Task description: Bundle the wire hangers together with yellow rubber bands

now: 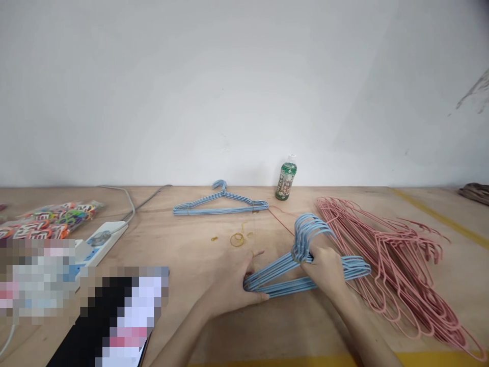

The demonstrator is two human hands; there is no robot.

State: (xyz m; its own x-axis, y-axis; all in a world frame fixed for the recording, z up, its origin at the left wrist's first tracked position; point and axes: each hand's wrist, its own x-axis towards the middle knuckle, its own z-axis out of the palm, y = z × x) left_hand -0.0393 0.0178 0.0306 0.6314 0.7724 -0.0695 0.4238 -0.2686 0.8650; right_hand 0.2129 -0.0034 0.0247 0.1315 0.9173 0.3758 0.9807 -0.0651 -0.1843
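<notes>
One blue hanger bundle (294, 287), near: R hand (324, 267) clamped on it below the hooks (300, 239); L hand (229, 285) at its left end, thumb & finger apart, can't tell if gripping. Pink hangers (397, 265) heaped right. Farther: yellow bands (237, 239), 2nd blue bundle (221, 211) left of green bottle (286, 181) nr far wall (244, 92).

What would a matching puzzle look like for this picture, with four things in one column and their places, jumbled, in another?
Things
1. Bottle
2. Pink hangers
3. Left hand
4. Right hand

Places
A. At one end of the held blue hangers
B. Gripping beside the hooks of the held bundle
C. Standing near the wall
D. Piled on the table, to the right in the picture

Right pairs: 1-C, 2-D, 3-A, 4-B
</notes>
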